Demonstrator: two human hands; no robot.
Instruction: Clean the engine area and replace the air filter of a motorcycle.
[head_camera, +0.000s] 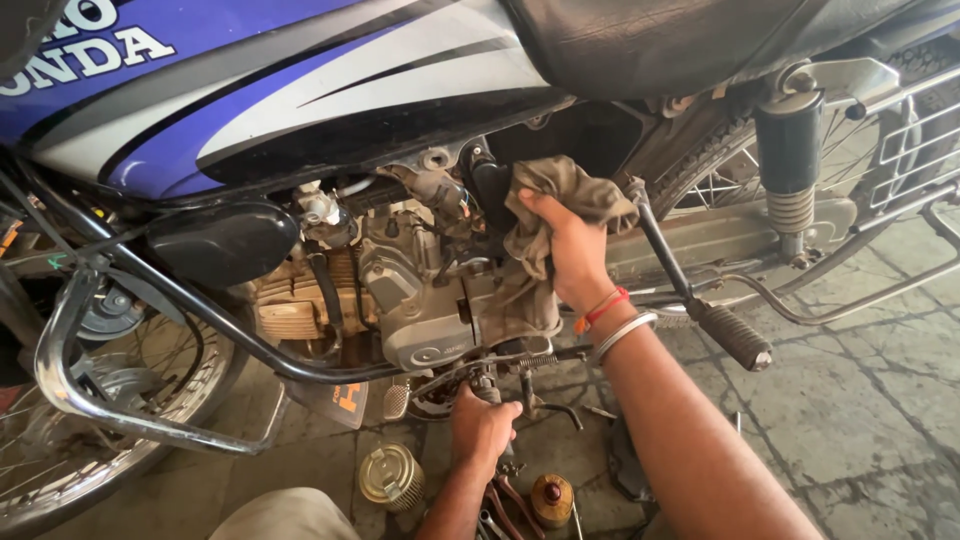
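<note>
Rag (545, 215) clenched in right hand (575, 255) against engine (430, 300); left hand (482, 428) fisted on tool below engine; advise firm, even wiping pressure.

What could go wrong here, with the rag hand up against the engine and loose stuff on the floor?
1. The right hand presses a rag against the engine right beside the kick lever; a slip could knock the wrist on it.
2. The left hand grips a part low under the engine, partly hidden; fingers could get pinched.
3. A metal can and a small brown-capped container sit just below; either could likely be tipped.
</note>
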